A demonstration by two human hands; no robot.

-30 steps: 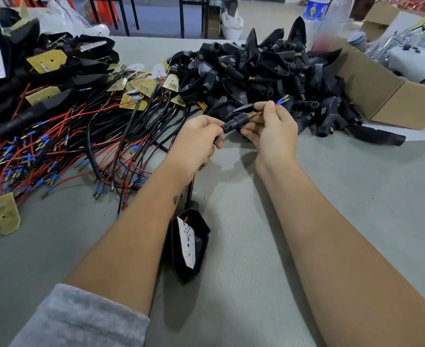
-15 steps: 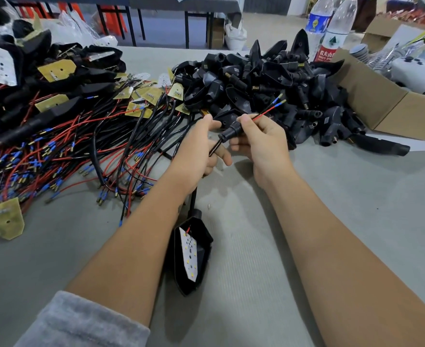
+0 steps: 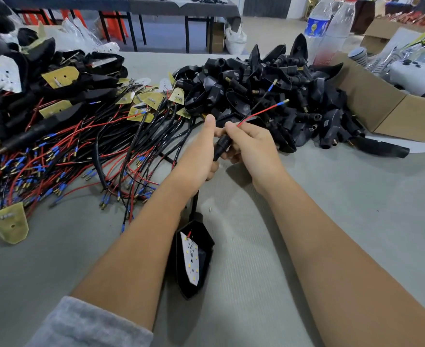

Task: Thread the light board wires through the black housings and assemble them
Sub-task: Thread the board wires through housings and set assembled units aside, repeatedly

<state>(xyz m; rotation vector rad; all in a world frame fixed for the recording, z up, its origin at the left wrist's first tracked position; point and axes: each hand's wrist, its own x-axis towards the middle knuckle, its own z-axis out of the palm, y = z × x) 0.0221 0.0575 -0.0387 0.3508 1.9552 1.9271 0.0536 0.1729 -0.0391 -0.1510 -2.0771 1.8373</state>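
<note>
Together, left hand [image 3: 198,156] and right hand [image 3: 252,149], grips clenched around the black stem [image 3: 222,145].

Matt black plastic housings [image 3: 269,78] on ribbed grey cloth [image 3: 356,196].

Black housing [image 3: 193,261], white light board [image 3: 190,259], red wire [image 3: 259,113], grey table [image 3: 331,196].

No legible text anywhere. Blue label with a yellow emblem on 1 bottle [image 3: 317,23], lettering too small to read; red label on the bottle beside it [image 3: 337,33], blurred beyond reading.
</note>
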